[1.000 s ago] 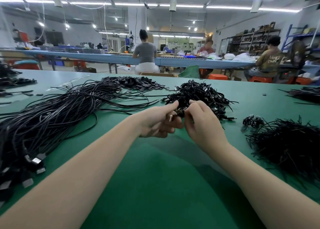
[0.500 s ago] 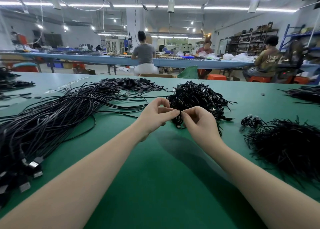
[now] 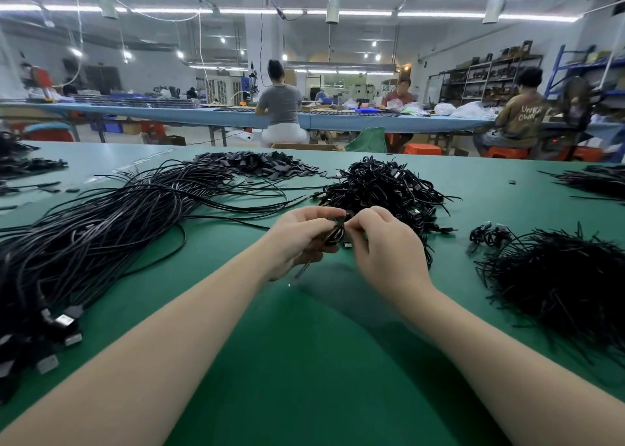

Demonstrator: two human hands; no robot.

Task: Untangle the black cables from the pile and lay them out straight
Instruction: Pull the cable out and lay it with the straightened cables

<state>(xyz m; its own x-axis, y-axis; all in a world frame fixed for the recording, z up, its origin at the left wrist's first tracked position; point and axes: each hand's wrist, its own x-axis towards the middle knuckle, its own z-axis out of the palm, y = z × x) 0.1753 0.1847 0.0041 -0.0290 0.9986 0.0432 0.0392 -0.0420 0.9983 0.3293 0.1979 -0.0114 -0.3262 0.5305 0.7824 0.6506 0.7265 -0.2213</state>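
A small coiled black cable (image 3: pixel 336 234) hangs between both hands above the green table (image 3: pixel 304 361). My left hand (image 3: pixel 297 239) grips the coil, and one plug end dangles below its fingers. My right hand (image 3: pixel 382 246) pinches the top of the same coil with thumb and forefinger. Just behind the hands lies the tangled pile of bundled black cables (image 3: pixel 382 188). A long spread of straightened black cables (image 3: pixel 101 236) runs along the left, with their plugs at the near-left edge.
A heap of thin black ties (image 3: pixel 568 280) lies at the right, with a small cable bundle (image 3: pixel 490 236) beside it. Flat black pieces (image 3: pixel 257 163) are piled at the back. Other people sit at a blue bench beyond the table.
Both hands have come slightly nearer and lower with the coil. The left hand's grip now wraps the coil, and a plug end has dropped free below it.
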